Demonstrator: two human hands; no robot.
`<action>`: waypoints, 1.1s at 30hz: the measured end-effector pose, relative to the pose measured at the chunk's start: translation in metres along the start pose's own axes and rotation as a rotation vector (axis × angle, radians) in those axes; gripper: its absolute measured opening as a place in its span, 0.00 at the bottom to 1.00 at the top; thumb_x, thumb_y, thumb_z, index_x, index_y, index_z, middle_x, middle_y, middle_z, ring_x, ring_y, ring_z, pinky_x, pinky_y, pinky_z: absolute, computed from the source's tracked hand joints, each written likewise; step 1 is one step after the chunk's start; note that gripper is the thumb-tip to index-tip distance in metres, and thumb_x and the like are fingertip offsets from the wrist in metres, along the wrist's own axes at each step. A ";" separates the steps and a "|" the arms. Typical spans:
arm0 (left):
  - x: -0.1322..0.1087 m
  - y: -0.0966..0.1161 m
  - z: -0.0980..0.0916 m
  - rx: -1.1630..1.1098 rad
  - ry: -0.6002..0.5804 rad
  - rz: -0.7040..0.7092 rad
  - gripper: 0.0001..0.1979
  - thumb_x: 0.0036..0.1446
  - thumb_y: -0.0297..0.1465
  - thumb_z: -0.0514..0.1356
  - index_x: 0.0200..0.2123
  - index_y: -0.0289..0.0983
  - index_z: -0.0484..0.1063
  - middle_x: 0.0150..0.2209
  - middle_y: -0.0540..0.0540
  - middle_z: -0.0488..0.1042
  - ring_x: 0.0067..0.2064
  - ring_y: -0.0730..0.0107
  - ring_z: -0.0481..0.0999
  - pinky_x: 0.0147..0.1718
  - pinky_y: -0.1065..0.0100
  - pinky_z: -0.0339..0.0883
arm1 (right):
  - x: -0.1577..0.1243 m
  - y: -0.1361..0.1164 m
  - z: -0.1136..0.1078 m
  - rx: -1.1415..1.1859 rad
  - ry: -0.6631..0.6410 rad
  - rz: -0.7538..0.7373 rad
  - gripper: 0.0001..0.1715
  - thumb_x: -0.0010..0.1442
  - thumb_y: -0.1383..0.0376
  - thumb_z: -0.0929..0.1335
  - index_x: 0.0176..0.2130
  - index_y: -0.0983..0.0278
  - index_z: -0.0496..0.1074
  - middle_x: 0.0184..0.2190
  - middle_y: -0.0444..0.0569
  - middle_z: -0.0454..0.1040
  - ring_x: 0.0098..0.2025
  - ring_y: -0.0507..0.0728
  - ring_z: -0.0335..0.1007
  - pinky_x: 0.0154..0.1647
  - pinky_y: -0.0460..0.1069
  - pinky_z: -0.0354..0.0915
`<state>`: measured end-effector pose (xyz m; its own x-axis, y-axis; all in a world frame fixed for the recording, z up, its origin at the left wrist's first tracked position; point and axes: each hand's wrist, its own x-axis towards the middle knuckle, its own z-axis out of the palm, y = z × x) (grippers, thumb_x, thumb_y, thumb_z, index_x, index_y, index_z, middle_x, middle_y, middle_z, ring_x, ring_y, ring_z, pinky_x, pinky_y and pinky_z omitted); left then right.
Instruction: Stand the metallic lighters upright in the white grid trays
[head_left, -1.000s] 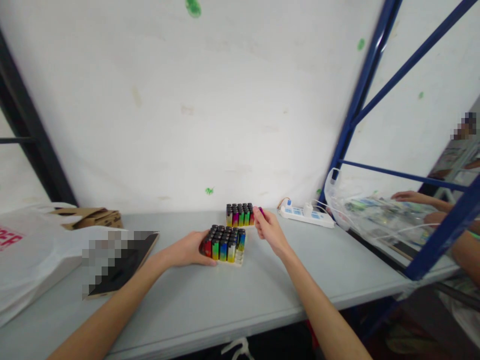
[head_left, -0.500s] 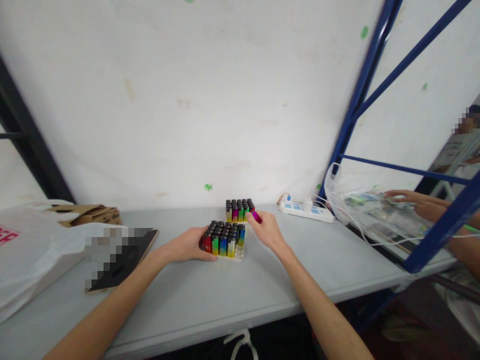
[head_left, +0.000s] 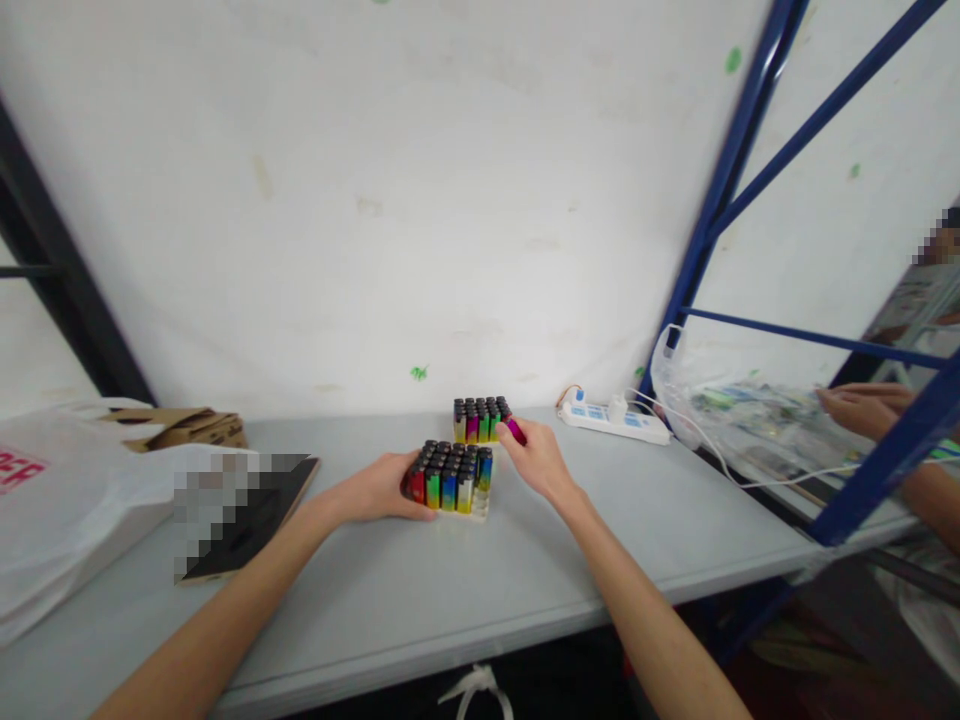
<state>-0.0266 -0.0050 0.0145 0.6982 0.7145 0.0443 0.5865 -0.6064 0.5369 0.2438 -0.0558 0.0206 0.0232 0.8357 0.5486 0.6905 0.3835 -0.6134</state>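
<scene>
My left hand (head_left: pixel 381 488) is wrapped around the left side of the front lighter tray (head_left: pixel 481 507), a pale holder on the tabletop. Upright lighters (head_left: pixel 448 490) with black tops and red, green, blue and yellow bodies fill most of it. Bare slots show at its front right corner. Between thumb and fingers, my right hand (head_left: pixel 541 460) grips a magenta lighter (head_left: pixel 516 431), tilted, just right of the back tray. That second group of lighters (head_left: pixel 481 420) stands in rows nearer the wall, its right edge partly covered by my right hand.
A white power strip (head_left: pixel 615 418) with cables lies at the back right. At left are a white plastic bag (head_left: pixel 90 510), folded cardboard (head_left: pixel 196 428) and a dark flat device (head_left: pixel 247 530). A blue frame (head_left: pixel 705 240) rises at right; beyond it are another person's hands (head_left: pixel 862 405).
My hands keep nearly the same places, the right one still on the magenta lighter. At right, the other person's hands have shifted a little to the right.
</scene>
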 end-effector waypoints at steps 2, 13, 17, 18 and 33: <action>0.000 0.000 0.000 -0.008 0.000 -0.002 0.39 0.45 0.47 0.71 0.58 0.38 0.70 0.52 0.46 0.79 0.51 0.54 0.79 0.51 0.64 0.72 | -0.001 -0.002 -0.005 0.042 -0.076 -0.040 0.22 0.69 0.50 0.61 0.31 0.62 0.64 0.22 0.40 0.62 0.25 0.51 0.56 0.28 0.47 0.49; 0.001 0.000 0.000 -0.010 -0.022 -0.002 0.37 0.45 0.47 0.71 0.57 0.37 0.70 0.51 0.46 0.79 0.50 0.54 0.79 0.49 0.65 0.72 | 0.000 -0.008 -0.029 0.006 -0.278 -0.302 0.21 0.70 0.51 0.66 0.35 0.64 0.74 0.31 0.47 0.72 0.32 0.53 0.66 0.35 0.48 0.61; 0.002 -0.002 0.001 -0.002 -0.020 0.007 0.38 0.46 0.47 0.71 0.57 0.37 0.69 0.51 0.46 0.79 0.50 0.55 0.79 0.49 0.65 0.72 | -0.001 -0.001 -0.022 0.043 -0.403 -0.235 0.15 0.69 0.54 0.67 0.43 0.63 0.74 0.27 0.43 0.74 0.29 0.53 0.68 0.33 0.47 0.62; 0.002 -0.003 0.001 0.005 -0.017 0.007 0.38 0.46 0.47 0.71 0.57 0.37 0.69 0.51 0.45 0.79 0.50 0.55 0.79 0.49 0.65 0.72 | -0.001 0.001 -0.020 0.051 -0.420 -0.226 0.14 0.69 0.55 0.67 0.44 0.63 0.74 0.28 0.43 0.75 0.29 0.53 0.69 0.33 0.47 0.62; 0.001 -0.005 0.003 -0.021 0.010 0.016 0.36 0.45 0.47 0.72 0.55 0.39 0.72 0.49 0.46 0.80 0.48 0.54 0.80 0.47 0.64 0.72 | -0.003 0.005 -0.015 0.076 -0.474 -0.211 0.15 0.63 0.59 0.73 0.46 0.61 0.68 0.29 0.41 0.76 0.30 0.54 0.72 0.32 0.47 0.63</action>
<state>-0.0278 -0.0026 0.0097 0.7034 0.7081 0.0619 0.5661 -0.6108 0.5536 0.2583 -0.0622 0.0244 -0.4522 0.8167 0.3584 0.5901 0.5753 -0.5664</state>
